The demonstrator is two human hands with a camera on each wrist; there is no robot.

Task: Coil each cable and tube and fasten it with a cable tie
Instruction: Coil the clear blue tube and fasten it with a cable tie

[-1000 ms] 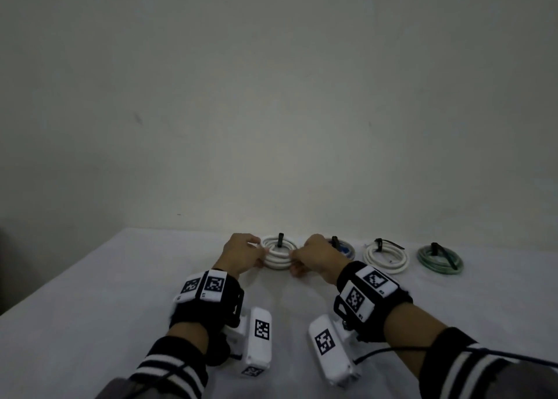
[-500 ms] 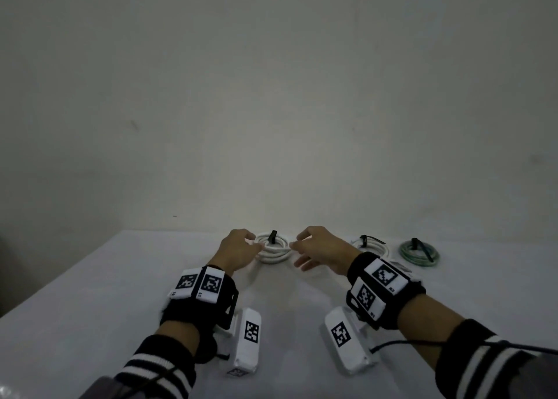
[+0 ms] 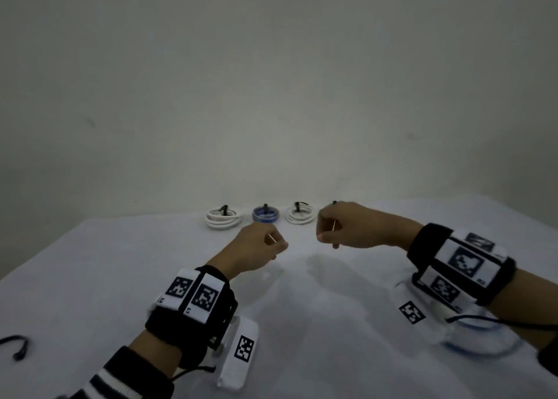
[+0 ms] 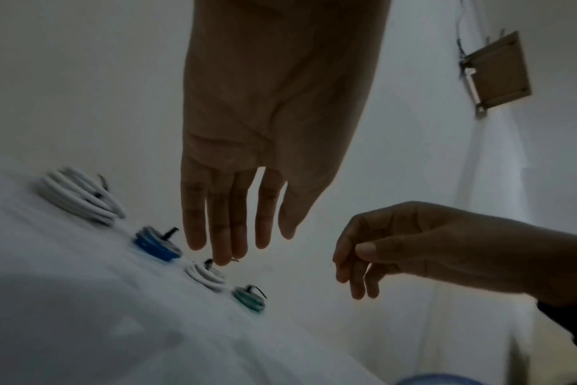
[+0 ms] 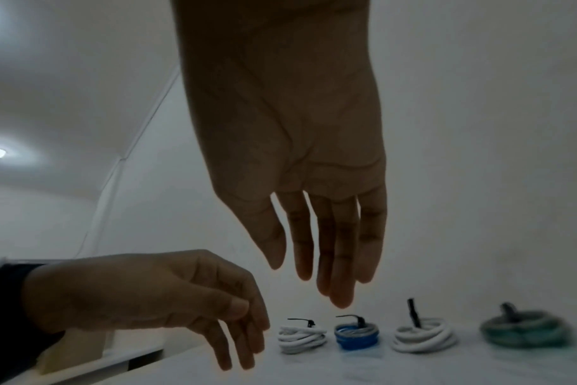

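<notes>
white table, four tied coils in a row, both hands empty

white cloth covers the table [image 3: 90, 277]. four coils lie in a row along its far edge, each cinched with a black cable tie. from the person's left they are the larger white coil [image 3: 223, 219], the blue coil [image 3: 265, 214], the smaller white coil [image 3: 300, 215] and the green coil [image 5: 526, 330]. in the head view the right hand hides the green one. the coils sit near one another without touching.

the left hand [image 3: 256, 253] hangs above the table, nearer the person than the row, its fingers [image 4: 214, 221] loose and slightly bent, holding nothing. the right hand [image 3: 350, 226] hovers beside it, close in front of the smaller white coil, its fingers [image 5: 333, 247] likewise relaxed and empty. the two hands are near each other but apart, and neither touches a coil.

near the right forearm a clear, bluish tube [image 3: 483, 342] lies on the table. a short black cable end [image 3: 16, 345] lies at the left edge.
</notes>
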